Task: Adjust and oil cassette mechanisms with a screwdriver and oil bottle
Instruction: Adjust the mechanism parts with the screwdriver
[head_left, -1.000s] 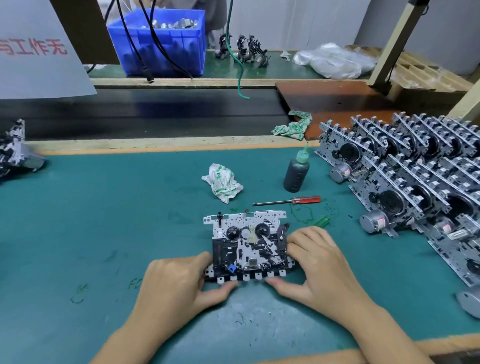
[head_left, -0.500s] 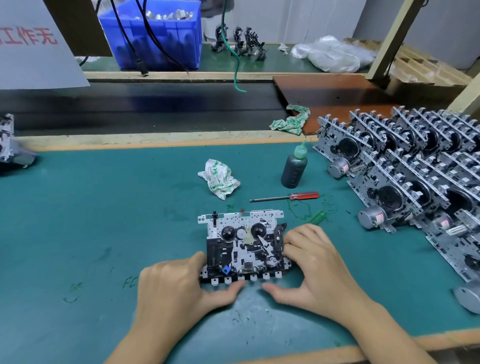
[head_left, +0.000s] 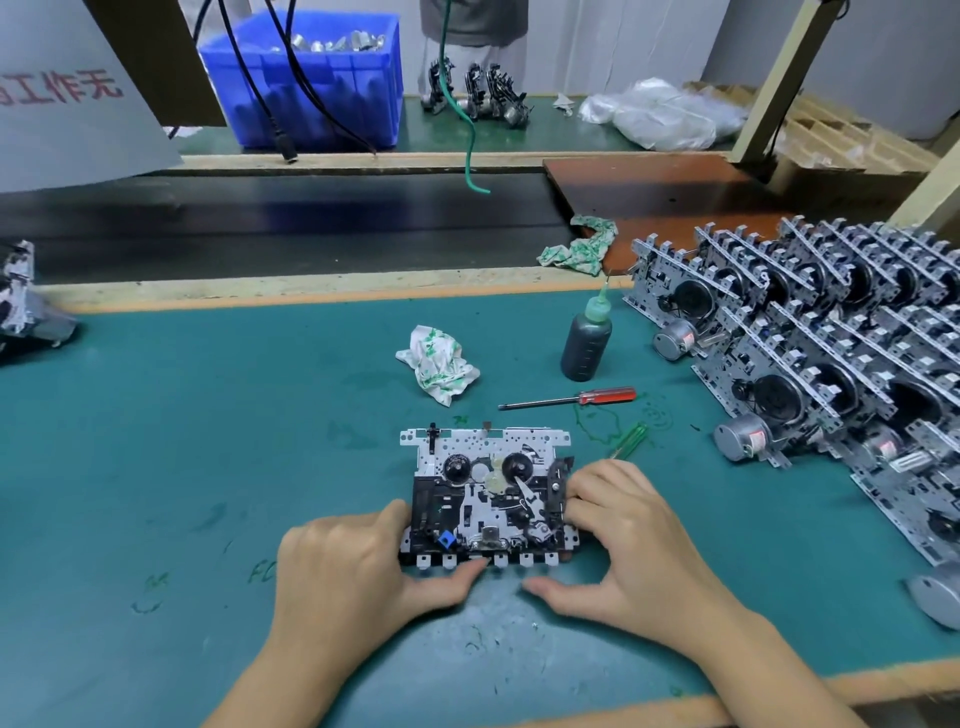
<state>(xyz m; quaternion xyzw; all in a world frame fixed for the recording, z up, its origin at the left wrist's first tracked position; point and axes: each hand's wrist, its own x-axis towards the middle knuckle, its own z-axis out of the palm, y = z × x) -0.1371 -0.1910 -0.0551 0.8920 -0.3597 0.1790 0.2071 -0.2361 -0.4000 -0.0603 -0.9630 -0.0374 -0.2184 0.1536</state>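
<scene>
We see the left hand (head_left: 345, 564) and right hand (head_left: 628, 540) holding a cassette mechanism (head_left: 488, 499) by its sides on the green worktop (head_left: 208, 441), with the oil bottle (head_left: 586, 340) and red-handled screwdriver (head_left: 569, 399) just beyond it and stacked mechanisms (head_left: 831, 332) at far right.

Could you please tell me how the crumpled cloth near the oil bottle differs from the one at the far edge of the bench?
The near cloth lies on the green mat, left of the oil bottle; the far cloth lies beyond the mat, across the wooden edge and the brown board. The near cloth is bunched into a compact lump and mostly white; the far cloth is spread flatter and shows more green. Both are crumpled, white with green print, and untouched by either hand.
</scene>
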